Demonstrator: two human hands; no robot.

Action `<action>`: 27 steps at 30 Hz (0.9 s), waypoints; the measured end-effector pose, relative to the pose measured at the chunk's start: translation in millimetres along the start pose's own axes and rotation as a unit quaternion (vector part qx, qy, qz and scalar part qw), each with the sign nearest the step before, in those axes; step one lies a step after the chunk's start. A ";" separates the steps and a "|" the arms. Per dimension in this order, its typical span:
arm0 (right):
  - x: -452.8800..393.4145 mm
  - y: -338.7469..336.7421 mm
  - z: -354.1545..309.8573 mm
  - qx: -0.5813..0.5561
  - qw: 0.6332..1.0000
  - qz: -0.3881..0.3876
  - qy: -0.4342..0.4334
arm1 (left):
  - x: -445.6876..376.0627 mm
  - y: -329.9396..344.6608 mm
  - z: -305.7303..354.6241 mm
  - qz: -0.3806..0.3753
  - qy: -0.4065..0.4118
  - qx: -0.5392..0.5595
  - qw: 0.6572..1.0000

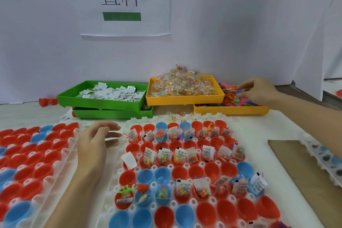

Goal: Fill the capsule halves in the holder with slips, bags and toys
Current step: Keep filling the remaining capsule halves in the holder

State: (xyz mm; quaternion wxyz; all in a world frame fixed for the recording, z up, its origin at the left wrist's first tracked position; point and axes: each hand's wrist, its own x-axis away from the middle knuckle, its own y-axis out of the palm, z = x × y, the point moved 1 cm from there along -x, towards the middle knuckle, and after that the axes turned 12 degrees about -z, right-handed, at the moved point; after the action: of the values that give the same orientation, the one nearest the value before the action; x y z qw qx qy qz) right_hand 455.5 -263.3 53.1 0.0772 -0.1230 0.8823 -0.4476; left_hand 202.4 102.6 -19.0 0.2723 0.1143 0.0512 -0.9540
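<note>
Centrally, in the lower middle of the frame, the white holder (185, 207) carried rows of red and blue capsule halves (211, 170), several stuffed with slips, bags and toys, others bare. Its left edge sat just beside a second holder (61, 153) at lower left, with the left hand (96, 140) hovering over that seam, fingers loosely spread and holding nothing. Toward the upper right, the right hand (257, 90) reached into the toy tray (231, 110), fingers curled down among pink toys (229, 94); whether it gripped one could not be told. Behind, the yellow bag tray (185, 99) overlapped the toy tray's left edge, and the green slip tray (100, 102) stood left. Open counter (259, 127) lay between trays and holder.
</note>
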 end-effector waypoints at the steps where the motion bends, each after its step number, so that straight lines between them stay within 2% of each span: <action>1: 3.9 -1.5 -1.6 -0.011 1.000 0.004 -0.011 | 0.3 1.1 0.4 -0.001 0.001 0.000 1.000; 8: 40.2 -3.2 -28.5 -0.066 0.994 0.003 -0.083 | -0.7 0.2 -0.6 -0.017 0.001 -0.004 1.000; 16: 136.6 -8.0 -69.4 -0.114 0.977 -0.058 -0.171 | 1.4 -0.5 9.1 -0.052 -0.044 -0.018 0.998; 23: 234.4 -13.0 -76.6 -0.081 0.957 -0.141 -0.239 | 6.8 -2.3 27.2 -0.076 -0.045 -0.085 0.992; 27: 267.0 -4.8 -72.9 0.003 0.947 -0.193 -0.257 | 9.8 0.0 38.3 -0.071 -0.021 -0.113 0.991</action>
State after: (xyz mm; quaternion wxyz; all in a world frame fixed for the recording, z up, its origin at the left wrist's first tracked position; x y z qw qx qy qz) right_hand 182.6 -286.2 92.8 0.2135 -0.4013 0.7908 -0.4098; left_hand 187.0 91.5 15.7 0.2163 0.0592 0.1607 -0.9612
